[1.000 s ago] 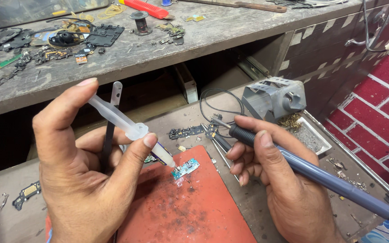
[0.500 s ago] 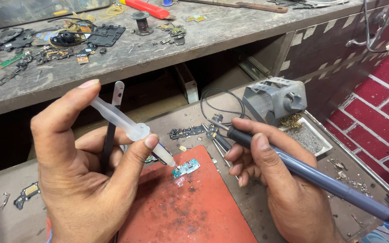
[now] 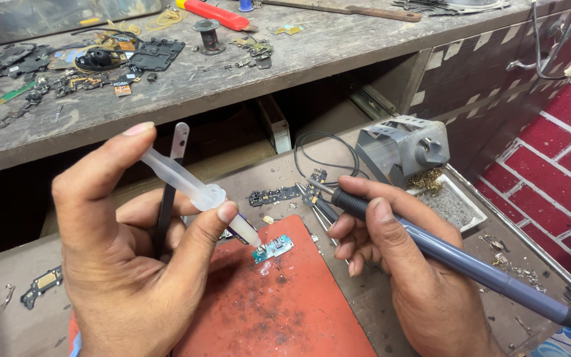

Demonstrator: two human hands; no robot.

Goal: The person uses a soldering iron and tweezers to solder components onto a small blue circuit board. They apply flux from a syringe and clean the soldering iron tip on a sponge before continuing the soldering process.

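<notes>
My left hand point(image 3: 127, 264) grips a clear plastic syringe point(image 3: 196, 193), thumb on its plunger, together with black tweezers point(image 3: 166, 192) held between the fingers. The syringe tip touches a small teal circuit board point(image 3: 273, 249) that lies on a red work mat point(image 3: 279, 311). My right hand point(image 3: 391, 258) holds a soldering iron point(image 3: 457, 261) with a grey-blue handle and black grip. Its metal tip points up and left, a little to the right of the small board and clear of it.
A grey metal soldering iron stand point(image 3: 404, 147) with a tray of brass wool point(image 3: 451, 205) sits to the right. A dark circuit strip point(image 3: 273, 195) lies behind the mat. The upper wooden shelf point(image 3: 246, 73) carries phone parts and a red tool point(image 3: 216, 13). Red brick floor shows at right.
The syringe tip has come down onto the small board. The soldering iron tip has drifted slightly toward the mat.
</notes>
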